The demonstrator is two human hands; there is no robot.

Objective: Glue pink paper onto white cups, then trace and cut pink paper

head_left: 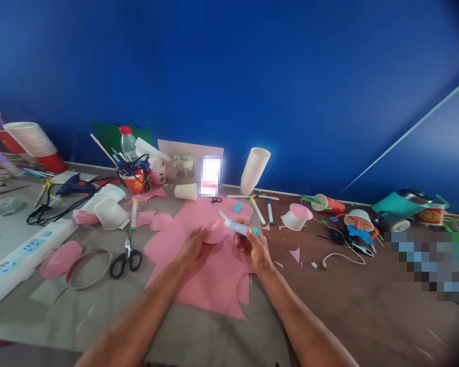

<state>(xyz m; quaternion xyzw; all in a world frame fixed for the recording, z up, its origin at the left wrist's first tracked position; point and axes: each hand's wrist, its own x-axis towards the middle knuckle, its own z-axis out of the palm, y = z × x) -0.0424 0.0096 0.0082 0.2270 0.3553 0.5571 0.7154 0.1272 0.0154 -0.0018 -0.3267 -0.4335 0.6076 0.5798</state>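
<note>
My left hand (194, 250) is closed on the edge of a cut pink paper piece (215, 233), holding it over a large pink paper sheet (199, 285). In my right hand (254, 251) is a white-and-blue glue tube (236, 226). Its narrow white tip points up and left, close to the paper piece; whether it touches cannot be seen. Just beyond the tube, a small blue block (237, 207) lies on the pink sheet. Black-handled scissors (127, 257) rest on the table to the left of my left hand.
Behind the sheet stand a bright blurred screen (210, 176) and a stack of white cups (254, 171). Markers (258, 210) and a pink-lined cup (297, 217) lie to the right. At left are a tape ring (88, 269), a power strip (19, 257) and a red cup of tools (133, 182).
</note>
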